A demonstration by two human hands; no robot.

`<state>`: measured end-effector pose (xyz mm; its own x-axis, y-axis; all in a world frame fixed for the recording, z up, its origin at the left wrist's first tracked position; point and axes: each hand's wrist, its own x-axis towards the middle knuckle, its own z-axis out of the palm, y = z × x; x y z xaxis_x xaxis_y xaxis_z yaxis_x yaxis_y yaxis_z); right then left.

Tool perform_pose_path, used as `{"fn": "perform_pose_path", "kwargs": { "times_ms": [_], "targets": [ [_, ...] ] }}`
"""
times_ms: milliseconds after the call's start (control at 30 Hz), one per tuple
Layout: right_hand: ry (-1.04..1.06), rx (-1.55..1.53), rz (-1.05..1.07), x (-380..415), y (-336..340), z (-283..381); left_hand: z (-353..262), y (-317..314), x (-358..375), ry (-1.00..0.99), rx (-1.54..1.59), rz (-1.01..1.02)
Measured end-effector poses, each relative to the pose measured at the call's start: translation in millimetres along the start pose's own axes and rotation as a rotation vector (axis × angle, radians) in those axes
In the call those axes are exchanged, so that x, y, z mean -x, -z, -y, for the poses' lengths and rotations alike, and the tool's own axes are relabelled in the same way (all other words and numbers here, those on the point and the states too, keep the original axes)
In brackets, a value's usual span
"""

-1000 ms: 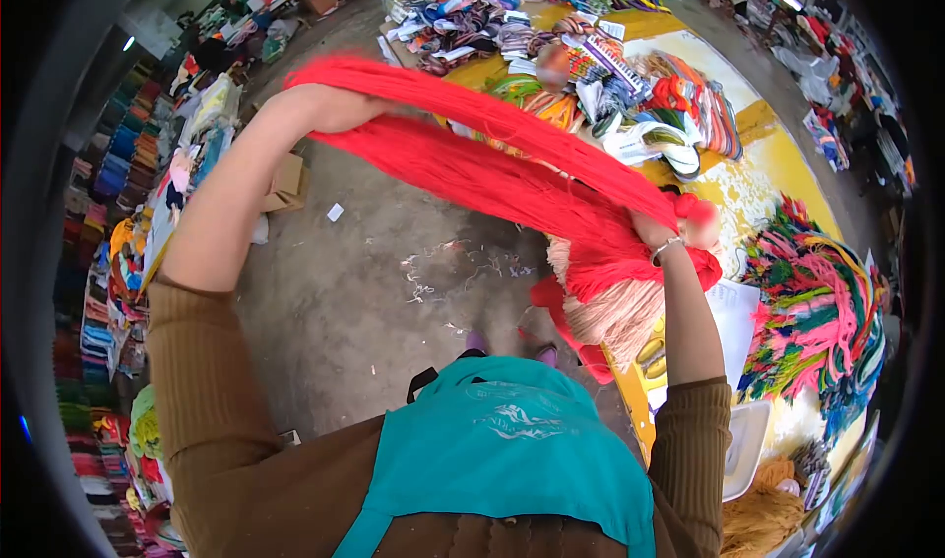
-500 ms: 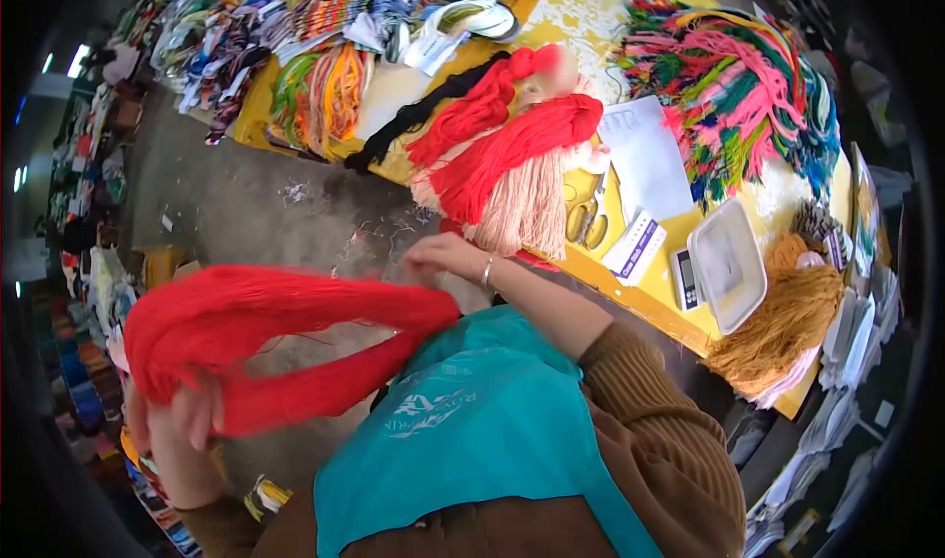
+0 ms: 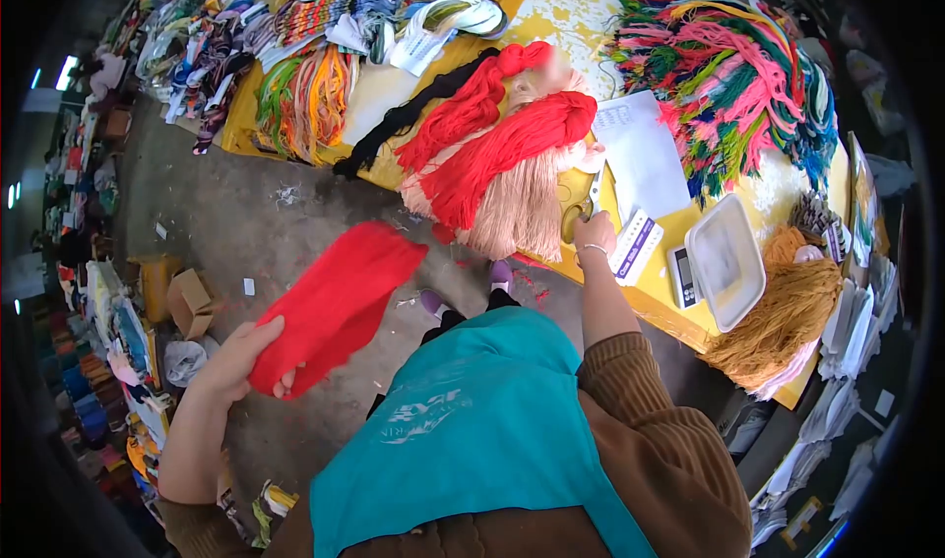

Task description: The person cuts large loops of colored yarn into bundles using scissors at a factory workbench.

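My left hand (image 3: 241, 359) is closed around one end of a red skein of thread (image 3: 340, 297), which hangs in the air over the floor. Over at the table edge, my right hand (image 3: 596, 231) has its fingers on the handles of a pair of scissors (image 3: 595, 192). The scissors lie on the yellow table with the blades pointing away from me. Part of the handles is hidden by my fingers. Just left of them, more red thread hanks (image 3: 517, 150) rest over a pale pink hank (image 3: 522, 214).
On the yellow table (image 3: 669, 297) are a paper sheet (image 3: 645, 150), a purple-and-white card (image 3: 638, 246), a scale (image 3: 682, 275), a plastic tub (image 3: 726, 263), brown thread (image 3: 783, 312) and multicoloured thread (image 3: 738, 95). A cardboard box (image 3: 190, 302) stands on the floor.
My right hand has left the red skein and reached right to the scissors. The skein, stretched in a loop before, now hangs folded from my left hand, which has moved right and up.
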<state>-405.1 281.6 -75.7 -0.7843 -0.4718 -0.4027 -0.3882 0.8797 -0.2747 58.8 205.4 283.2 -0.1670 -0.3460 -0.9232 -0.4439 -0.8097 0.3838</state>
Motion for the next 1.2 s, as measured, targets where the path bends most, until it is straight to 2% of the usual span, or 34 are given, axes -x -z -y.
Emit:
{"fn": "perform_pose_path", "kwargs": {
  "times_ms": [67, 133, 200, 267, 300, 333, 367, 400, 433, 500, 533, 600, 633, 700, 767, 833, 900, 967, 1100, 1200],
  "targets": [
    [-0.059, 0.012, -0.02, -1.0, -2.1, 2.6, -5.0, 5.6, -6.8, 0.051, -0.054, -0.018],
    [-0.076, 0.01, 0.027, 1.1, 15.3, 10.6, -15.8, 7.8, -9.0, -0.093, -0.065, -0.016],
    [-0.042, -0.051, 0.054, -10.2, 16.1, 2.9, -17.8, 19.7, -17.7, -0.11, -0.009, -0.012],
    [-0.089, -0.312, 0.306, -30.4, 19.6, -16.1, -24.1, 23.0, -20.5, -0.128, 0.046, -0.058],
    [-0.175, -0.591, 0.254, -37.6, 2.0, -33.2, -26.7, 22.6, -22.4, -0.152, 0.077, -0.12],
    [-0.217, -1.011, 0.38, -27.3, 8.1, -43.6, -28.0, 24.1, -23.8, -0.173, 0.111, -0.191],
    [-0.226, -1.228, 0.681, -24.5, 19.8, -59.2, -26.4, 33.5, -27.8, -0.131, 0.142, -0.185],
    [-0.262, -1.435, 0.782, 6.4, 49.4, -43.5, -28.7, 35.6, -25.1, -0.118, 0.142, -0.168],
    [-0.367, -1.433, 0.704, 51.9, 88.6, -13.4, -31.5, 36.8, -22.5, -0.106, 0.139, -0.148],
    [-0.028, -1.369, 0.815, 67.1, 71.1, -51.3, -30.3, 48.4, -22.4, -0.194, 0.067, -0.103],
    [0.101, -1.367, 0.897, 77.3, 70.6, -58.5, -36.5, 43.7, -18.7, -0.199, 0.072, -0.167],
    [0.287, -1.33, 1.03, 108.6, 72.5, -42.5, -36.4, 56.0, -17.9, -0.231, 0.076, -0.134],
    [0.452, -1.301, 1.211, 113.6, 66.2, -23.4, -38.9, 60.3, -18.4, -0.267, 0.07, -0.083],
    [0.056, -1.061, 1.354, 155.5, 79.5, 25.3, -48.6, 62.0, -14.7, -0.276, 0.072, -0.122],
    [0.568, -0.864, 1.612, 176.8, 69.6, 65.0, -57.0, 63.2, -11.5, -0.286, 0.079, -0.166],
    [0.651, -0.715, 1.984, 200.8, 53.0, 113.1, -65.6, 64.8, -10.4, -0.293, 0.156, -0.157],
    [0.455, -0.736, 2.22, 231.4, 18.5, 129.7, -71.4, 64.4, -10.5, -0.301, 0.136, -0.15],
    [0.414, -0.793, 2.403, 257.0, 31.6, 158.4, -78.1, 59.1, -8.3, -0.301, 0.085, -0.247],
    [0.405, -1.023, 2.404, 277.6, 17.7, 179.6, -82.9, 39.0, -2.3, -0.252, 0.068, -0.262],
    [0.442, -1.007, 2.357, 276.8, 15.3, 193.7, -73.9, 25.1, -2.5, -0.192, 0.064, -0.282]
  ]
}}
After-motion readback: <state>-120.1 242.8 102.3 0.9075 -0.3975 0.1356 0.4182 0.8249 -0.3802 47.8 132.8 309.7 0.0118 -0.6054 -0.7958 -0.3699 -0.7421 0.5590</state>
